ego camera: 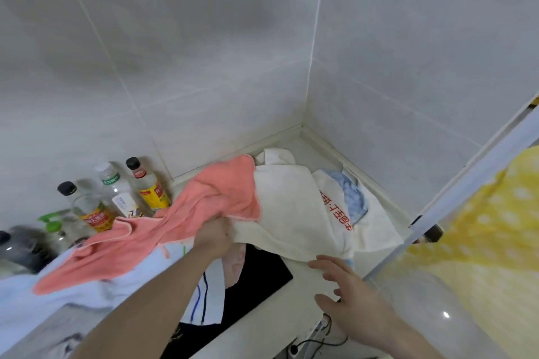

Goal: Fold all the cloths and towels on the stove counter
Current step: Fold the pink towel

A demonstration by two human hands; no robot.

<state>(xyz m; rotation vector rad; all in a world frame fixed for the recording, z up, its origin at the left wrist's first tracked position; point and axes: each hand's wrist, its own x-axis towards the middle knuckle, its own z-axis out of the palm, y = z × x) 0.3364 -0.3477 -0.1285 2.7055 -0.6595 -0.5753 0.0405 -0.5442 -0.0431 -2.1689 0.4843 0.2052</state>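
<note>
The left hand has its fingers curled tight around a bunched fold of the pink towel, gripping it near the middle of the cloth. From that grip the pink towel spreads two ways: one end fans up and away toward the wall corner, the other trails down to the left of the fingers and lies over a pale blue cloth. Just right of the gripping fingers, touching them, starts the white towel, which lies crumpled on the counter and carries red printed characters along its right edge. Beyond that printed edge, farther from the fingers, a light blue cloth sticks out from among the white folds, and another white piece sits behind it near the corner.

The right hand hovers open, fingers spread and straight, its fingertips just at the near hem of the white towel; whether they touch it I cannot tell. Between the two hands a black stove top shows on the counter, with a white cloth with blue and dark stripes lying under the left forearm.

Left of the pink towel, several bottles stand against the tiled wall. To the right of the open hand hangs a yellow dotted curtain.
</note>
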